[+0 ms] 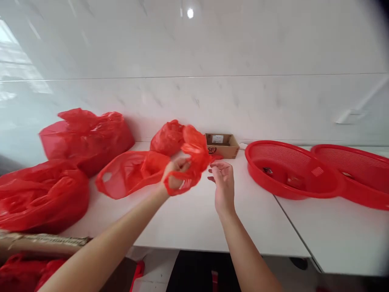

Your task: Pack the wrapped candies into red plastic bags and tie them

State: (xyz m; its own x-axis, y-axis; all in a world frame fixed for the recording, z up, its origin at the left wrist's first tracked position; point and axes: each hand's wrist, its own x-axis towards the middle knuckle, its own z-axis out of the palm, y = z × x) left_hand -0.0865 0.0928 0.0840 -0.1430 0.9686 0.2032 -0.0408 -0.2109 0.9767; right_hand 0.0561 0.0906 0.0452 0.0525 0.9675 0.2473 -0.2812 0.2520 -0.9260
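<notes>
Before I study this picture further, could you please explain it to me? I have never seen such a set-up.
Of course. There is no machine here: a person works with two bare hands, and this single picture comes from a camera worn on the head, looking forward and down.

The left hand grips a thin red bag. The right hand is beside the bag's right side; I cannot tell whether its fingers pinch the plastic.

On the white table, a bulky bag sits at the left by the wall, with another nearer the camera. A small open box stands behind the hands. At the right are two red baskets, each with something inside.
</notes>
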